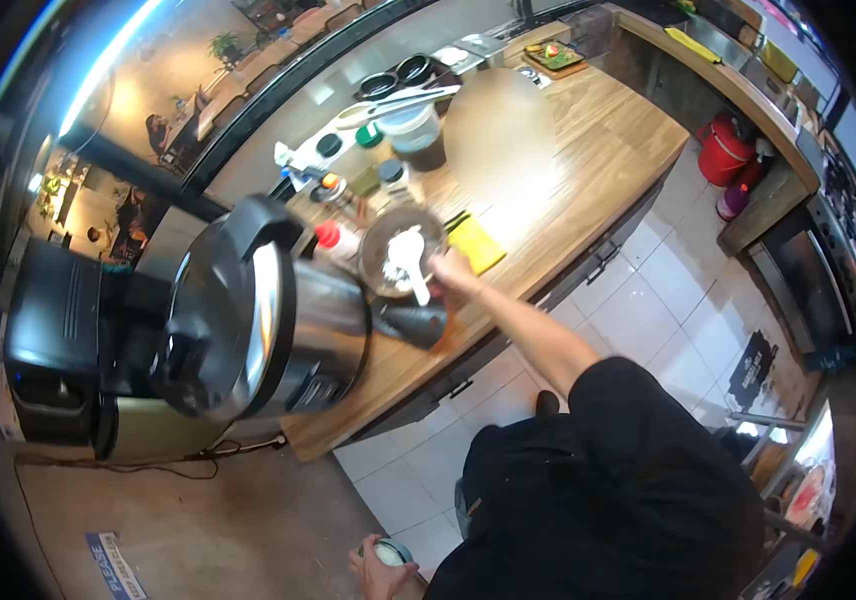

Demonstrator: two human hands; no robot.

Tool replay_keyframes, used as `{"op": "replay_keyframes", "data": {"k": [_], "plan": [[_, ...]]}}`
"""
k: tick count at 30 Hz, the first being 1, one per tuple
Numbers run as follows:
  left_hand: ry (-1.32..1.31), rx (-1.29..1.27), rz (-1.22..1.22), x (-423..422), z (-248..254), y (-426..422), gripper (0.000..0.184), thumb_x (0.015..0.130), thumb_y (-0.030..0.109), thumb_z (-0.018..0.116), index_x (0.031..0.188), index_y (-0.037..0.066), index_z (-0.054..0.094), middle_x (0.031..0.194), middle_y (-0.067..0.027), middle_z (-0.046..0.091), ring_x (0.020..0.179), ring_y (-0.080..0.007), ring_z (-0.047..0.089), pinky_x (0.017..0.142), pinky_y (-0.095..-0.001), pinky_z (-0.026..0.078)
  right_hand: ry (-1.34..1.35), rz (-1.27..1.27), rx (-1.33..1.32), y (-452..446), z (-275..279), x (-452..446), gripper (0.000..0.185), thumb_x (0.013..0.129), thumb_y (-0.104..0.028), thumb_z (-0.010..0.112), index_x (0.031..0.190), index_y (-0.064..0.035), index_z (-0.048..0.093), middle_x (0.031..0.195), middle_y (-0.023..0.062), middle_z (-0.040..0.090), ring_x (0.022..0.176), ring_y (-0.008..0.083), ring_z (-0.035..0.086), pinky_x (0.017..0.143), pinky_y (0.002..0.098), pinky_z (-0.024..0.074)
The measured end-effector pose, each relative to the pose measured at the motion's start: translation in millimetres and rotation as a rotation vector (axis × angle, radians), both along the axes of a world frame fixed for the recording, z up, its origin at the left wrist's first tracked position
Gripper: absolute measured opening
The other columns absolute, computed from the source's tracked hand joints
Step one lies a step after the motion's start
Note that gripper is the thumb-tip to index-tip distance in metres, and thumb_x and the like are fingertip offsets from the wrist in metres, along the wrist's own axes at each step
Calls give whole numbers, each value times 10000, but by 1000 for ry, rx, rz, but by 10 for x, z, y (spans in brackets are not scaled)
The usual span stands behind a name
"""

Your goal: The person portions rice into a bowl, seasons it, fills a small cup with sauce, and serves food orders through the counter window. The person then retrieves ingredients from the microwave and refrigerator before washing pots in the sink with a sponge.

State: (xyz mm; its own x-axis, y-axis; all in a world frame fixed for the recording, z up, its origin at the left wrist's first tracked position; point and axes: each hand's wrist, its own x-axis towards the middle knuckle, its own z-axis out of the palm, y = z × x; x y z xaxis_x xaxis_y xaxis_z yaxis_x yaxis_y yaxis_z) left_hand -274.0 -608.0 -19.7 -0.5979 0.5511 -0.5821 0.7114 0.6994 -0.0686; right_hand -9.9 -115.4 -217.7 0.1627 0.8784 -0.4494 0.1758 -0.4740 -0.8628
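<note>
Down at the bottom edge, my left hand is closed round a small bowl with a blue-green outside and white content, perhaps rice. My right hand reaches over the wooden counter to the right rim of a round brown pot. Its fingers look curled at that rim; whether they grip the rim or something else cannot be made out. A white paddle leans in the pot among white clumps, its handle pointing toward me. Beside the pot are a yellow cloth and a dark, flat-bladed item.
A large steel cooker with a black lid stands left of the pot. Behind are a red-capped bottle, jars and a clear tub. A blurred oval covers part of the counter. A red bin is on the tiled floor.
</note>
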Motion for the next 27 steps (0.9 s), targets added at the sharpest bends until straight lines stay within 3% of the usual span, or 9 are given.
{"op": "replay_keyframes", "data": {"k": [2,3,5,8,10,16,17,19,27], "plan": [[134,307,-548,493,285,426,462,807,180,788,1170,-1,569,1024,-237,623,878,-359,623,785,-425,538,193,82,-146,-305,672,197,692,859,-435,616,1243,134,532,968,237,692,763,274,730,644,362,588],[130,299,-557,694,381,724,462,807,180,788,1170,-1,569,1024,-237,623,878,-359,623,785,-425,538,198,97,-202,-389,786,315,755,865,-483,628,1272,141,499,959,213,694,737,251,724,606,347,574],[-93,218,-403,1077,503,1430,892,475,240,898,1270,190,498,1303,-236,391,1236,-433,400,998,-528,420,-90,80,159,-477,278,529,701,881,-433,651,1296,108,489,924,168,689,697,219,693,602,327,550],[-170,399,-645,1913,454,2588,873,487,226,881,1277,177,512,1278,-235,402,1216,-438,408,980,-523,425,63,141,271,-685,328,1473,548,883,-383,673,1209,48,585,1024,211,666,981,333,649,845,399,515],[-229,462,-829,2530,288,3343,854,509,226,868,1283,184,510,1275,-239,407,1202,-444,410,959,-530,429,-191,81,543,-806,125,2286,446,877,-323,686,1159,16,625,963,170,668,871,313,647,792,391,516],[-315,421,-1173,4529,-546,5444,818,549,244,842,1295,227,506,1270,-251,406,1145,-455,432,843,-608,462,-497,-413,189,-1764,-634,4961,300,871,-163,684,1132,-21,648,965,121,689,875,210,666,703,308,546],[-317,365,-1203,4878,-631,5739,826,551,247,843,1302,233,500,1267,-247,408,1139,-460,436,823,-614,472,-536,-499,105,-1999,-649,5310,339,906,-178,661,1195,-6,618,998,118,657,648,149,641,543,270,519],[-300,423,-1294,5443,-895,6188,840,562,254,846,1318,243,479,1265,-239,405,1140,-463,443,800,-620,486,-472,-757,-67,-2306,-441,5712,351,904,-193,659,1200,-9,616,981,129,663,632,141,631,543,267,517],[-265,382,-1274,7175,-1117,7513,767,585,275,839,1267,244,489,1272,-225,398,1171,-454,430,784,-625,481,-245,-749,-392,-2501,-751,6370,396,895,-240,640,1195,17,610,1002,145,666,628,182,666,534,281,504]]}}
